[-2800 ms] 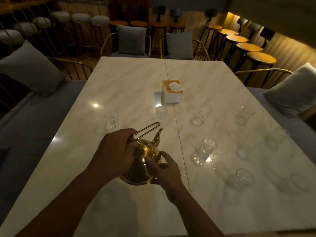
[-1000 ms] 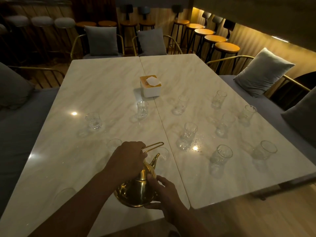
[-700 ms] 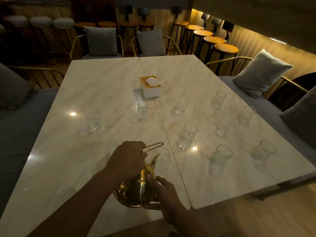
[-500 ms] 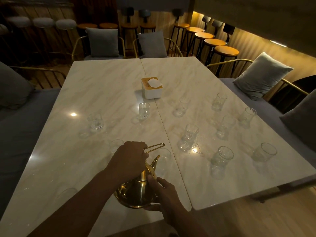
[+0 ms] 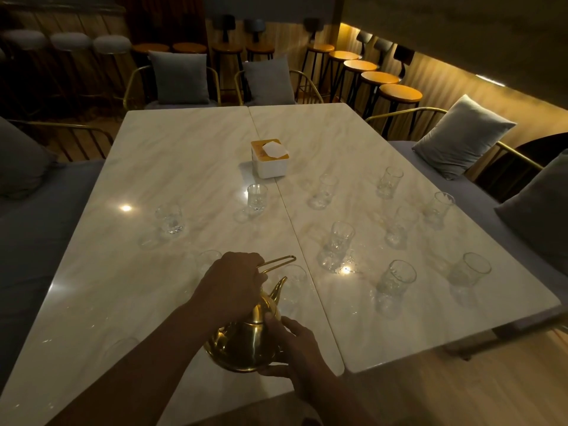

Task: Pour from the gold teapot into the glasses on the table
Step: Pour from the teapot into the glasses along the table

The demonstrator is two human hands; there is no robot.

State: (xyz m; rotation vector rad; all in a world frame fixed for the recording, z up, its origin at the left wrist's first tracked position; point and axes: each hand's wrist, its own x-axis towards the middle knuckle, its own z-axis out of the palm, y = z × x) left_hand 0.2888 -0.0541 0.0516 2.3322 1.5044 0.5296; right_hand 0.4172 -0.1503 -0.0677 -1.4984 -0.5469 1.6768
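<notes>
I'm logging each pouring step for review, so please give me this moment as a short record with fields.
surface: marble table
teapot: gold teapot, held above the near edge, spout pointing away from the person
left hand: left hand grips the wire handle
right hand: right hand steadies the pot's body
nearest glass: glass just beyond the spout
other items: tissue box at mid-table
pouring: no stream visible
</notes>
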